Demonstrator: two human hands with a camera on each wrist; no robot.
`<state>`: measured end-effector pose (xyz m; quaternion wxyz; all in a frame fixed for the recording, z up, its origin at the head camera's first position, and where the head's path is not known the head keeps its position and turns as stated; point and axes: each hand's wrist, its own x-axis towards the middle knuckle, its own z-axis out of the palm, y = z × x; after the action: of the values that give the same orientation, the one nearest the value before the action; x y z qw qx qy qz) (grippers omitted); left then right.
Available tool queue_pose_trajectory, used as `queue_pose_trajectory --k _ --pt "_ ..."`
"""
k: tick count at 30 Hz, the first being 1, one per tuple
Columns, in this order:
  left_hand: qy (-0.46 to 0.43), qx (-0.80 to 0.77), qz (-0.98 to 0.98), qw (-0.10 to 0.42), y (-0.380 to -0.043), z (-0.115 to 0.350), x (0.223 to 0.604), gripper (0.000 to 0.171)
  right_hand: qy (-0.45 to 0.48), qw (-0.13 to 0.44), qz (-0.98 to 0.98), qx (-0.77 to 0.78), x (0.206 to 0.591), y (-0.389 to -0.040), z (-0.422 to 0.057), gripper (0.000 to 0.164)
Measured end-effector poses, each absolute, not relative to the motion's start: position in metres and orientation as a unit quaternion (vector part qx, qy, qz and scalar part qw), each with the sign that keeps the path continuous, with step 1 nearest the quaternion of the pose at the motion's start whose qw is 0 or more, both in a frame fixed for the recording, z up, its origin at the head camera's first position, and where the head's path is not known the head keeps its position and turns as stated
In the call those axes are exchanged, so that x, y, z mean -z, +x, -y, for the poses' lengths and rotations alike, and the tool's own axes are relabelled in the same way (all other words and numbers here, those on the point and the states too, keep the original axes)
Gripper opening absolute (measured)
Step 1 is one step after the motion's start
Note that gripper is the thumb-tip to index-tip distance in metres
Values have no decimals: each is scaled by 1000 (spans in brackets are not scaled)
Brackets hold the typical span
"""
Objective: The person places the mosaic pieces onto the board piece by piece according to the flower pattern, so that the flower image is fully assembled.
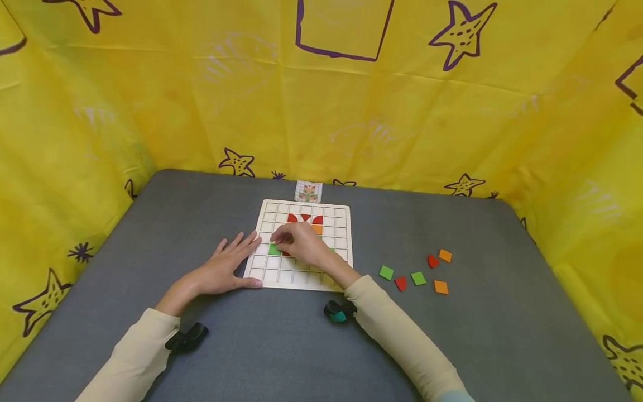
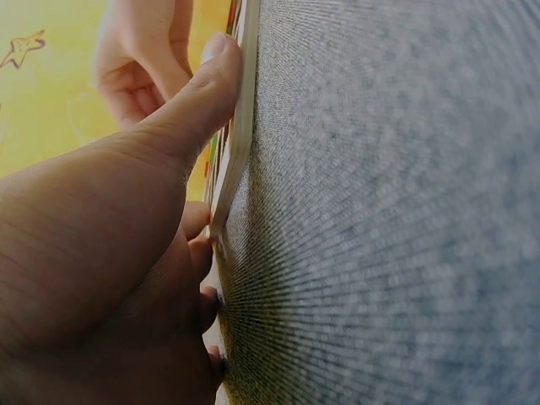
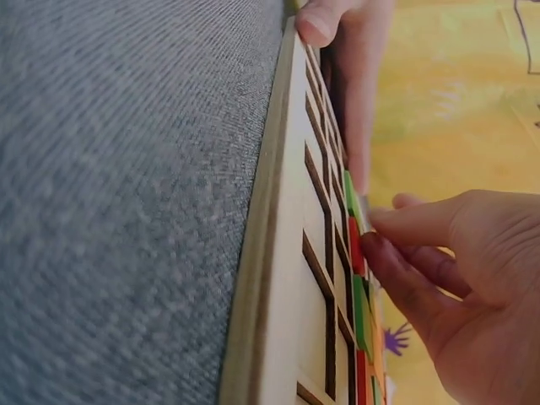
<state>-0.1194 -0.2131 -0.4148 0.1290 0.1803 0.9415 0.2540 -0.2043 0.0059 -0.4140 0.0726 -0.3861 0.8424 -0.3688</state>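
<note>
A pale wooden grid board (image 1: 271, 276) lies on the grey table, with red, orange and green tiles set in its middle. My left hand (image 1: 226, 269) lies at its left side with fingers straight and spread, the thumb on the front corner and fingertips on the left edge. Over the board, my right hand (image 1: 305, 244) pinches a small thin tile (image 3: 365, 214) between thumb and fingers; its pale edge shows, but I cannot tell its colour. Right below those fingertips is a green square tile (image 1: 274, 249) in the grid. The right hand hides part of the pattern.
A small pattern card (image 1: 308, 191) lies behind the board. To the right are loose green tiles (image 1: 386, 272), red tiles (image 1: 400, 283) and orange tiles (image 1: 441, 287). A yellow cloth (image 1: 321, 111) with drawn stars hangs around the back and sides of the table (image 1: 251, 346).
</note>
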Motion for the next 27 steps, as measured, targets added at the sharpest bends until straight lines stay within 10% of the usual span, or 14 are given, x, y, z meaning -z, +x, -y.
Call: queue_pose_trajectory --k 27 --pt "172 -257 -940 143 -122 216 418 104 -377 37 -847 374 398 -207 -55 11"
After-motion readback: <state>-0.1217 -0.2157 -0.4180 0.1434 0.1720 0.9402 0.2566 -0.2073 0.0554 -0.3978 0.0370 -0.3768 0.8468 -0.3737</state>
